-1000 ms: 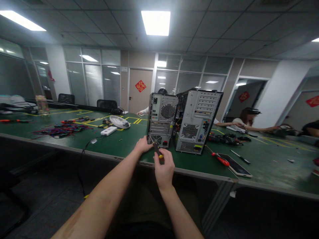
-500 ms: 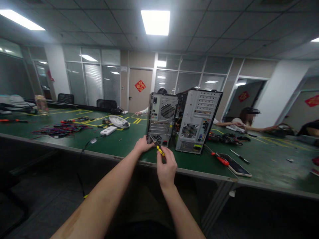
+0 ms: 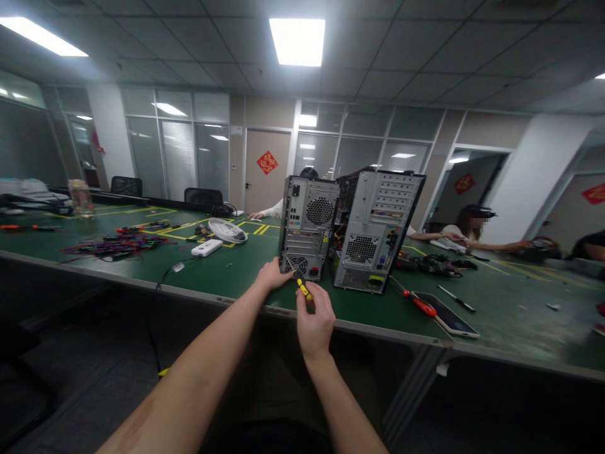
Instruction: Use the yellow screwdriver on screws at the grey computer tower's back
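A silver computer tower [image 3: 307, 221] stands upright on the green table, its back panel with fan grille facing me. My left hand [image 3: 271, 276] grips the tower's lower left edge, the thumb reaching along the back panel and the other fingers partly hidden. In my right hand [image 3: 316, 318] is a yellow and black screwdriver [image 3: 304, 288], held between thumb and fingers. Its tip points up and left at the bottom of the back panel, beside my left thumb. Close on the right stands a second, larger computer tower [image 3: 375, 233].
A red-handled screwdriver [image 3: 424, 307], a phone [image 3: 447, 315] and a slim tool [image 3: 456, 299] lie right. Left are a white power strip [image 3: 207, 248], a white round fan cover [image 3: 227, 230] and tangled cables [image 3: 116, 247]. Other people sit across the table [image 3: 501, 321].
My hands and the screwdriver stay at nearly the same spot on the tower. The view has shifted slightly. A co-worker's hand beyond the tower has moved a little left.
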Tool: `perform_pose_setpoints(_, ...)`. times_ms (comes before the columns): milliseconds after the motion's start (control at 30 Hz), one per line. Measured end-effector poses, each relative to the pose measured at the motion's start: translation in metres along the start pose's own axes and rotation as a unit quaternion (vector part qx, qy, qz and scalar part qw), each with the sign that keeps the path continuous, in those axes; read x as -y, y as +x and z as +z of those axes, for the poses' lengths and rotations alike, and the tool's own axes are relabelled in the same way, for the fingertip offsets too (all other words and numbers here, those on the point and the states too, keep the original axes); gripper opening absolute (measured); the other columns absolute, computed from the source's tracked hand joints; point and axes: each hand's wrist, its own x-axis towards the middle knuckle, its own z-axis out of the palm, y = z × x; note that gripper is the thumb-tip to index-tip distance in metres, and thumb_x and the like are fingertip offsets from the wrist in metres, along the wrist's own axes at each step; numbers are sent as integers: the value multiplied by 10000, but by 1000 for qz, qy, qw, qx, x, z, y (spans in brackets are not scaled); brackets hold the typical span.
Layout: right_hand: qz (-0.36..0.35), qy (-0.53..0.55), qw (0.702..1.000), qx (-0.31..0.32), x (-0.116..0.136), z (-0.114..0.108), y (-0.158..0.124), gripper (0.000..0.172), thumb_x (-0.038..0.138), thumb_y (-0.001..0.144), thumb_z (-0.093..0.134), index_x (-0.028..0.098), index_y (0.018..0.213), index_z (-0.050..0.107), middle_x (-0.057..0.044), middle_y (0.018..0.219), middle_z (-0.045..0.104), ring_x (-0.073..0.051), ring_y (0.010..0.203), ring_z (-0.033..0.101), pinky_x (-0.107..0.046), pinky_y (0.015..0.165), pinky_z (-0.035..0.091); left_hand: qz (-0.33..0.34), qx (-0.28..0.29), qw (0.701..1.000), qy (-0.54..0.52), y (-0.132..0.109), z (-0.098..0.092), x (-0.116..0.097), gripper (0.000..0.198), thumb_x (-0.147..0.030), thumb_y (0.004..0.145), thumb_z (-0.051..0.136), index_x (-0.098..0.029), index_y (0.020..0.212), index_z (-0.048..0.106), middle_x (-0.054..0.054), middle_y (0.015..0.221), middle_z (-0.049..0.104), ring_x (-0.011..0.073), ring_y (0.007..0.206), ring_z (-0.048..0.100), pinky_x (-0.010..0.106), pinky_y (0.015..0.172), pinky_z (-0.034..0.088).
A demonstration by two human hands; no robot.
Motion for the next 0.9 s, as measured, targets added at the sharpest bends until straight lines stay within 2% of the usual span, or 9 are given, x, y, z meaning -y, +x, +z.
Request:
perform_pose_setpoints(367,-8,-3,1000,6,-2,2,-3,236,259,1004,553,168,1161,705,-135,1117,713,-229,1054,692,-410,945,578,3,1,1000,8,-2,-1,-2,751,-778,768,629,-206,1245,541,185,1217,713,352,1161,681,370,898,522)
perform_pose_setpoints(900,-26,-13,1000,11,-2,3,-5,230,220,999,564,147,1169,700,-145,1124,705,-229,1064,690,-394,950,576,7,4,1000,12,2,0,1,793,-800,756,621,-206,1273,527,180,1235,707,350,1178,670,364,925,515)
